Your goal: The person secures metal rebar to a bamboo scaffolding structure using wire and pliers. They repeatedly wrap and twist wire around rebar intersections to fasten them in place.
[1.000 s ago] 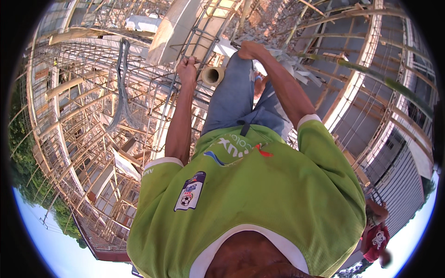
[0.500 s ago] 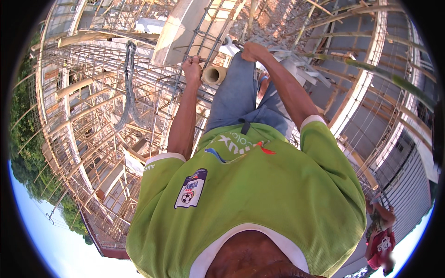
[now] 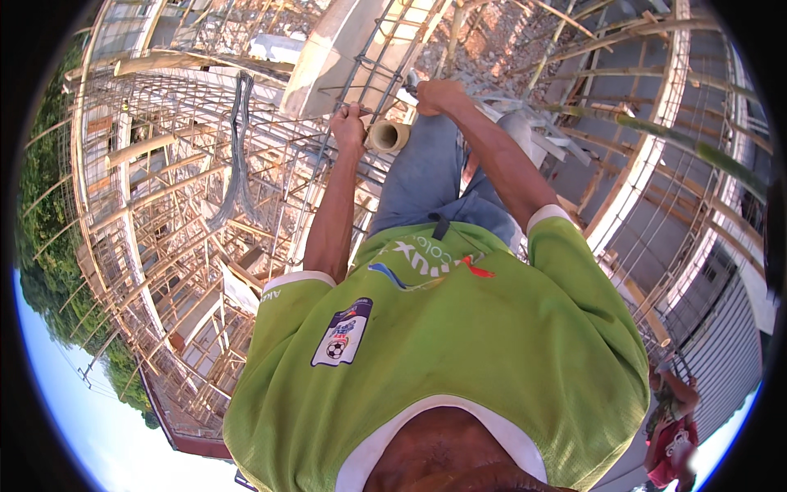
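Tying rebar, by the look; left hand [image 3: 348, 127] fisted round a steel bar [image 3: 366, 61] at twelve o'clock; right hand [image 3: 438, 96] clenched on another crossing; tie wire roll [image 3: 387, 135] between; next likely needs a firm twist.

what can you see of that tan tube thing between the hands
The short tan tube looks like a cardboard or plastic roll core: round, thick-walled, hollow, its dark open end facing the camera. It lies roughly level, just right of the left hand, which touches or nearly touches it while closed on the grey steel rebar cage. Below it are the blue jeans. The right hand is apart from it, higher up. What supports it cannot be told.
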The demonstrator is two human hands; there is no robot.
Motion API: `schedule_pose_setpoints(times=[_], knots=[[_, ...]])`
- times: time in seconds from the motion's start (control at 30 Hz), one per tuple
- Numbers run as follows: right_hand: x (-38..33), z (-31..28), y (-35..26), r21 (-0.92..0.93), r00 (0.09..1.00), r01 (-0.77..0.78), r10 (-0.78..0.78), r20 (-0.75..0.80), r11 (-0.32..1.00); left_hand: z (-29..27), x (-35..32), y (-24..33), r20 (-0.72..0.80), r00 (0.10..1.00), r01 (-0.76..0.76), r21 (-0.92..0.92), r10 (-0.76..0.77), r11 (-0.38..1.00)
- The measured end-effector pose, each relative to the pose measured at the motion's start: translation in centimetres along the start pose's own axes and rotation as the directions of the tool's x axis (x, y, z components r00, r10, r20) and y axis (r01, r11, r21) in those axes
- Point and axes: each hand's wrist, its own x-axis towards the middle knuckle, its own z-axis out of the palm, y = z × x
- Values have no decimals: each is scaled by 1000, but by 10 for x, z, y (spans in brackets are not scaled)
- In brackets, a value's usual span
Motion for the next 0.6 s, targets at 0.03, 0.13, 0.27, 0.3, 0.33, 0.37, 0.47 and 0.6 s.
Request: schedule_pose_setpoints(times=[0.03, 0.13, 0.27, 0.3, 0.33, 0.37, 0.47, 0.6], knots=[[3, 3, -3, 9, 1000, -7, 7, 1, 1000, 0, -1, 2, 0, 1000, 8, 1, -8, 1000], [16, 11, -1, 70, 1000, -29, 29, 4, 997, -1, -2, 4, 3, 1000, 25, 11, -25, 1000], [52, 26, 29, 68, 998, 45, -48, 34, 997, 4, 2, 0, 6, 1000, -25, -18, 26, 1000], [50, 24, 31, 173, 1000, -1, -5, 31, 985, 3, 3, -3, -5, 999, -48, -41, 48, 998], [28, 12, 20, 266, 999, -37, 26, 46, 963, -3, 4, -14, -38, 996, -81, -46, 79, 996], [13, 3, 15, 367, 996, -86, 71, 54, 926, -4, 5, -16, -34, 997, -69, -53, 68, 996], [22, 5, 11, 299, 994, -99, 83, 64, 949, -2, 6, -13, -27, 999, -46, -79, 44, 996], [25, 16, -17, 64, 999, -27, 29, -37, 998, 2, 4, -10, -63, 997, -44, -114, 37, 992]])
